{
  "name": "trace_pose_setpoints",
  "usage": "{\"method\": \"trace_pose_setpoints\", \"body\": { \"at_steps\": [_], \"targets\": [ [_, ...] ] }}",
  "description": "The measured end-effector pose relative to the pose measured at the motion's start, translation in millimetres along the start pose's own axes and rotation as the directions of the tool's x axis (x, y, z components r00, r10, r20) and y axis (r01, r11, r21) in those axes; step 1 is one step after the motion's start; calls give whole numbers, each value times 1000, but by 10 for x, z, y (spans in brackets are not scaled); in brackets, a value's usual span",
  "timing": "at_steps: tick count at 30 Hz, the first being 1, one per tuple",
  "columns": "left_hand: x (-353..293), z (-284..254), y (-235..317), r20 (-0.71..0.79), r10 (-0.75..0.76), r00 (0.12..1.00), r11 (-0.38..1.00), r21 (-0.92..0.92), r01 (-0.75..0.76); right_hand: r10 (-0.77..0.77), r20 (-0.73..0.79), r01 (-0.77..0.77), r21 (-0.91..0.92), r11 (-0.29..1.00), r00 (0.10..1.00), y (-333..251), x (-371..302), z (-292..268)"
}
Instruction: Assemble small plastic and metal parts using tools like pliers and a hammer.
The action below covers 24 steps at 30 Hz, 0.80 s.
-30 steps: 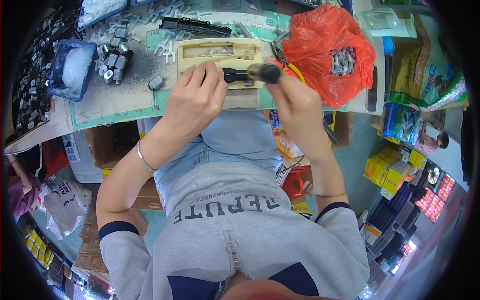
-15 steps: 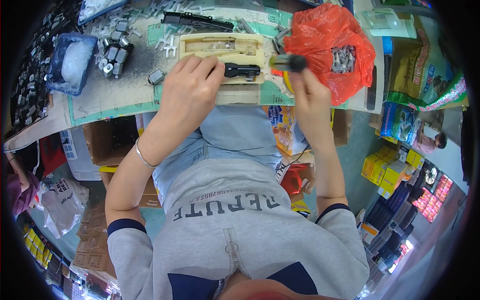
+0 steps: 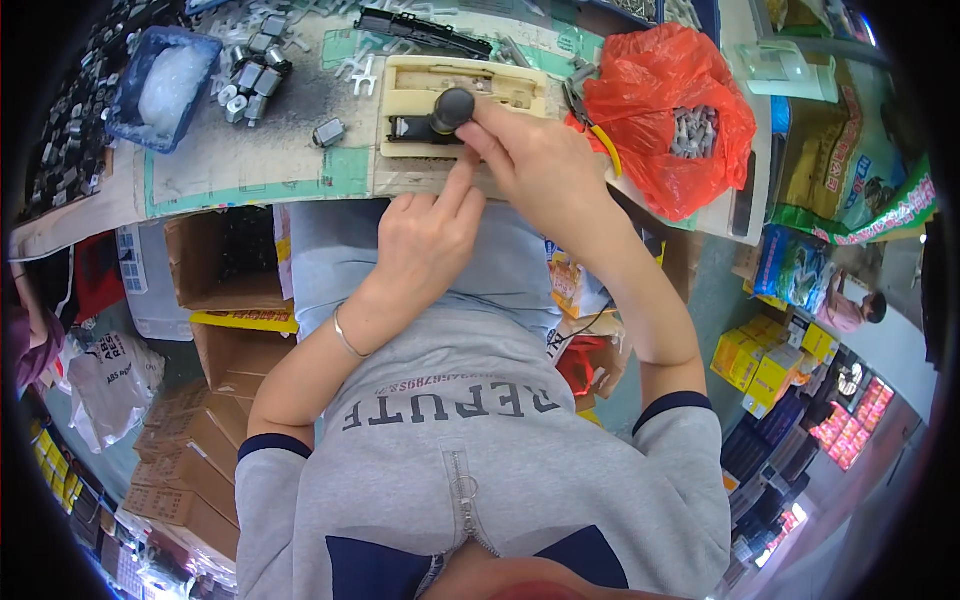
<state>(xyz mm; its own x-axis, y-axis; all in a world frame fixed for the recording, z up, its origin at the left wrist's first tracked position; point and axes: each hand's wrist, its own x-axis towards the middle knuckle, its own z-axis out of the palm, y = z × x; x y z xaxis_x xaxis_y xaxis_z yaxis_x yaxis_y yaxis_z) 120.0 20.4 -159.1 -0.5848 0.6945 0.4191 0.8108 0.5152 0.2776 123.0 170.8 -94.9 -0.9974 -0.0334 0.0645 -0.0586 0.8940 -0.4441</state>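
Note:
A cream-coloured fixture block (image 3: 398, 78) with recessed slots lies on the table in front of me. A black elongated part (image 3: 408, 128) sits in its near slot, partly covered by my right hand. My right hand (image 3: 545, 165) is closed on a tool with a round black end (image 3: 453, 108), seen nearly end-on over that part; its tip is hidden. Just in front of the fixture is my left hand (image 3: 428, 235), its index finger stretched toward the part under my right hand and its other fingers loosely bent. Whether that fingertip touches the part, I cannot tell.
A red plastic bag (image 3: 660, 75) of small grey pieces lies right, beside yellow-handled pliers (image 3: 605, 145). Left are a blue tray (image 3: 205, 75) with a clear bag, metallic blocks (image 3: 255, 82) and a single block (image 3: 328, 132). A long black assembly (image 3: 425, 32) lies behind the fixture.
My right hand has brought the tool left, over the black part in the fixture. My left hand has let go of the part's left end and moved toward me and right. The view has shifted slightly.

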Motion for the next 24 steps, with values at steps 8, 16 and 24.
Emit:
{"method": "trace_pose_setpoints", "body": {
  "at_steps": [8,16,24],
  "targets": [
    [-100,84,-21,-28,-32,999,999,-40,31,-66,-64,66,0,998,996,-41,-33,80],
    [-178,91,-57,40,-22,999,997,-71,24,-184,35,185,-29,982,982,-266,136,139],
    [-75,0,-103,0,-34,999,981,-191,34,-135,43,134,41,990,990,-187,395,222]
  ]
}}
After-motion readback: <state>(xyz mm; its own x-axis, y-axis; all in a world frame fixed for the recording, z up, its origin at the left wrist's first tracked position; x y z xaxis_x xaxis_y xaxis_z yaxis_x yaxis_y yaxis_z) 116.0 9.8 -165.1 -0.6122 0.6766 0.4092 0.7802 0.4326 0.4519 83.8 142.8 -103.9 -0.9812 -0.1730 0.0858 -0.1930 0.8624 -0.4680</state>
